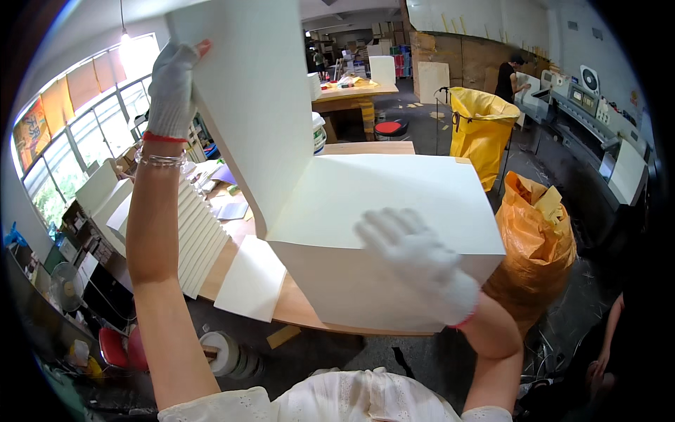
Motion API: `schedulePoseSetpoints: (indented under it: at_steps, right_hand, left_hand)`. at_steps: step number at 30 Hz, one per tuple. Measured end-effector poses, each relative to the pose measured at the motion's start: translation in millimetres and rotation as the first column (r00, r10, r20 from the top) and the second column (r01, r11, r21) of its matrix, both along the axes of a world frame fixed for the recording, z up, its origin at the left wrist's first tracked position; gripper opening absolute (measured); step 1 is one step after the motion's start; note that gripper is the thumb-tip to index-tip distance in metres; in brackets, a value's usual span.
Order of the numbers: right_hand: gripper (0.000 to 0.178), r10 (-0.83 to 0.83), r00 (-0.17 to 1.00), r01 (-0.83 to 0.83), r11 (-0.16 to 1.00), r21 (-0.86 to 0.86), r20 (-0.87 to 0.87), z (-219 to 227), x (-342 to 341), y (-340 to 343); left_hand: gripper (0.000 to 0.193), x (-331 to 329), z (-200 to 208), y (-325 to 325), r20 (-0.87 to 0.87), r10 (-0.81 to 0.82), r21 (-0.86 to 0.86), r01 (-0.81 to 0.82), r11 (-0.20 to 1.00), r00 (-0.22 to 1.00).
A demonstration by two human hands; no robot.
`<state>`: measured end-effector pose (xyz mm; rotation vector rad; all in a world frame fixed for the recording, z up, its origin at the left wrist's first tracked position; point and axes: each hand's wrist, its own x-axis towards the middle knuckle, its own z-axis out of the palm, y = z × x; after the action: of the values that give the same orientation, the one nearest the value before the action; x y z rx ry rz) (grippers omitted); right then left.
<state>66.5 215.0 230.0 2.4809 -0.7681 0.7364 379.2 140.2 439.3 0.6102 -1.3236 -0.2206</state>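
Before me on a wooden table sits a thick block of large white sheets [394,193], its front side facing me. One large white sheet [253,91] stands raised at the block's left end, bending where it meets the top. My left hand [173,88], in a white knit glove with a red cuff, is closed on the upper left edge of this raised sheet; a bare fingertip shows there. My right hand [415,260], gloved alike and blurred by motion, is over the block's near edge with fingers stretched out. Whether it touches the block I cannot tell.
A fanned row of white boards [186,239] leans at the left, beside a loose white sheet [253,278] on the table [302,306]. To the right stand an orange sack [527,260] and a yellow bag [481,133] on a frame. A person [508,79] works by a machine farther back.
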Motion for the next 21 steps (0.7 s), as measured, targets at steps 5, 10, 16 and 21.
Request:
schedulePoseSetpoints:
  at_steps: [5,10,16,21]
  right_hand:
    - [0.045,-0.094,0.995,0.089,0.982,0.168,0.021,-8,140,-9]
    - [0.045,-0.187,0.974,0.162,0.97,0.179,0.132,-22,188,-20]
    - [0.054,-0.228,0.958,0.206,0.969,0.138,0.171,-16,203,-13]
    - [0.074,-0.106,0.801,-0.077,0.958,0.277,0.589,-44,291,-18]
  left_hand:
    - [0.041,106,-22,-34,-0.212,-0.089,0.026,0.097,0.995,0.973]
    - [0.034,176,-67,-73,-0.385,-0.428,-0.169,0.393,0.904,0.818]
    - [0.025,234,-78,-94,-0.61,-0.436,-0.154,0.441,0.884,0.661]
    - [0.031,216,-129,-46,-0.322,-0.122,-0.197,0.06,0.979,0.939]
